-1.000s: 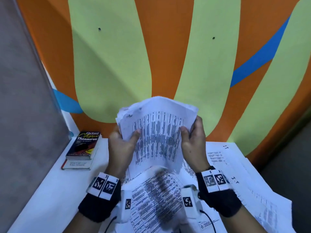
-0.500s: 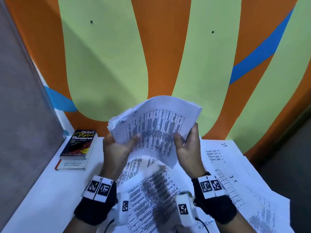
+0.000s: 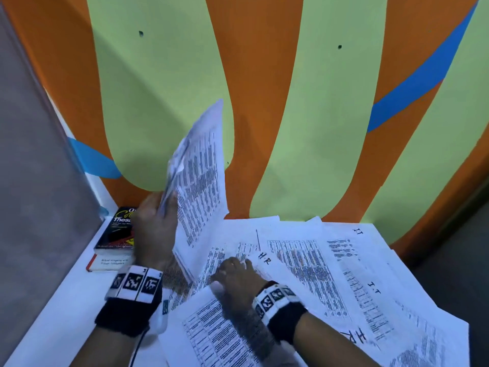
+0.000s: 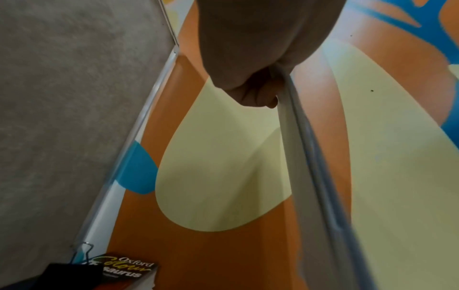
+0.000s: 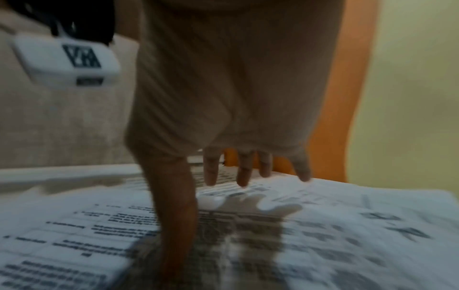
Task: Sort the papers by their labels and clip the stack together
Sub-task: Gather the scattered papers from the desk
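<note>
- Painted wall (image 3: pixel 264 102) of orange, pale green and blue bands behind a white table (image 3: pixel 60 313); grey partition (image 3: pixel 31 181) along the table's far-left edge.
- Left hand (image 3: pixel 153 229) raised off the table, fingers and thumb curled and clamped on the lower edge of a held stack of papers (image 3: pixel 201 181), seen edge-on in the left wrist view (image 4: pixel 310 176).
- Held stack of papers upright and tilted, rising above the grip against the wall, printed tables facing right.
- Right hand (image 3: pixel 238 279) low, below and right of that grip, fingers (image 5: pixel 211 172) straight and spread, holding nothing.
- Fingertips down at the loose printed sheets (image 3: pixel 330 274); touching or just above, cannot tell through the blur.
- Loose printed sheets overlapping across the table right of and under the right hand, handwritten labels "H.R" (image 3: pixel 264 258) just beyond the fingertips and "I.T" (image 3: pixel 374 286) farther right.
- Two stacked books (image 3: pixel 113 239) directly behind and left of the left hand, top cover reading "Oxford Colour Thesaurus" (image 4: pixel 129 270).
- Binder clip (image 4: pixel 83 253) near the partition, just left of the books, apart from both hands.
</note>
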Demonstrator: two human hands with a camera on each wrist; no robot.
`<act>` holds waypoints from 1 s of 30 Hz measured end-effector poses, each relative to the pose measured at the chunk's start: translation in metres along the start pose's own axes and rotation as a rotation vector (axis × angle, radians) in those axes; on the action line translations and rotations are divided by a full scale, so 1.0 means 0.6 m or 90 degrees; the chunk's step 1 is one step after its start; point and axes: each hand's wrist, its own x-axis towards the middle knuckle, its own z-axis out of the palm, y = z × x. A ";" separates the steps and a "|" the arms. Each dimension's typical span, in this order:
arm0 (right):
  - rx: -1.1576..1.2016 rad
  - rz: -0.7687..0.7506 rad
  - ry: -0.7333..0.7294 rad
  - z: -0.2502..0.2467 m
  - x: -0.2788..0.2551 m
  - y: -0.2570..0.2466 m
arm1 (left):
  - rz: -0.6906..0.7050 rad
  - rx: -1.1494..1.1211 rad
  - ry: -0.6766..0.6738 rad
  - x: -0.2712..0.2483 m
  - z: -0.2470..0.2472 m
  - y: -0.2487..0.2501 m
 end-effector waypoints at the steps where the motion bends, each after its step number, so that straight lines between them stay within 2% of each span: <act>1: -0.032 0.006 -0.033 0.001 0.014 -0.011 | -0.007 0.000 0.018 0.002 -0.007 0.005; 5: -0.050 0.064 -0.045 0.004 0.045 -0.025 | -0.035 0.010 0.044 0.006 -0.024 -0.003; 8: -0.081 0.020 -0.068 0.002 0.049 -0.013 | -0.048 0.014 0.060 0.013 -0.029 -0.019; 12: -0.048 -0.020 -0.034 0.002 0.043 0.002 | -0.072 0.016 0.085 0.018 -0.021 -0.033; 21: -0.060 -0.028 -0.096 -0.009 0.054 0.011 | -0.057 0.023 0.070 0.008 -0.018 -0.038; 27: -0.066 -0.029 -0.038 -0.035 0.035 0.020 | -0.053 0.022 0.071 0.006 -0.034 -0.028; 30: 0.136 0.067 0.085 -0.084 -0.008 0.076 | -0.058 -0.001 0.098 0.012 -0.055 -0.025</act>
